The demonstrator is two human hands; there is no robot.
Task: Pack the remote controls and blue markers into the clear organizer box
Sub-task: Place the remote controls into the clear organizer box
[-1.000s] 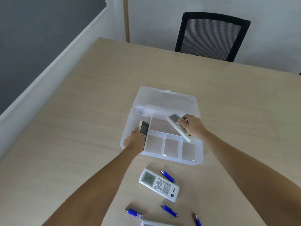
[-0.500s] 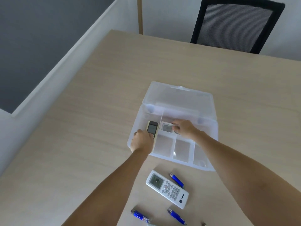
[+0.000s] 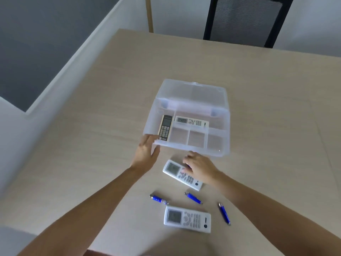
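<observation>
The clear organizer box (image 3: 219,151) lies open on the table, lid folded back. A dark remote (image 3: 165,127) rests in its left compartment and a slim white remote (image 3: 191,121) lies across the wide rear compartment. My left hand (image 3: 146,153) hovers open at the box's front left corner, holding nothing. My right hand (image 3: 200,166) rests on a white remote (image 3: 177,172) lying on the table in front of the box, fingers spread over it. Another white remote (image 3: 187,218) lies nearer me. Three blue markers (image 3: 158,199) (image 3: 193,198) (image 3: 224,216) lie around it.
The three small front compartments of the box hold nothing. A black mesh chair (image 3: 246,21) stands at the table's far edge. A white and grey partition wall (image 3: 46,58) runs along the table's left side.
Both hands let go of the remotes, which now lie inside the box, and pulled back toward me. My right hand came down onto the white remote in front of the box.
</observation>
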